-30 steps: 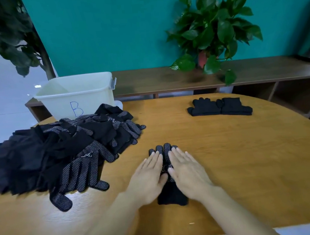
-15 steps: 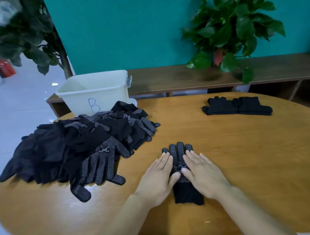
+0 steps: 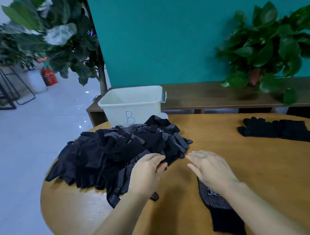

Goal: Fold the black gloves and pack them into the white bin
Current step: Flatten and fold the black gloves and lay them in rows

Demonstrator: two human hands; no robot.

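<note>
Head view: on the round wooden table [image 3: 260, 167] a big heap of black gloves [image 3: 115, 152] lies at the left, its far edge touching the white bin [image 3: 132, 105] (marked with a blue B), which stands at the table's far left edge. The left hand [image 3: 146, 172] is at the heap's near right edge, fingers curled and pinching a glove there. The right hand [image 3: 211, 167] is just right of it, apart from the heap, fingers straight and relaxed, holding nothing; its wrist lies over a single dotted glove [image 3: 220, 212] stretched flat on the near part of the table. A folded pair [image 3: 280, 133] lies well apart at the far right. Behind the table a low wooden shelf [image 3: 205, 94] carries a leafy plant [image 3: 269, 48] against the teal wall.
</note>
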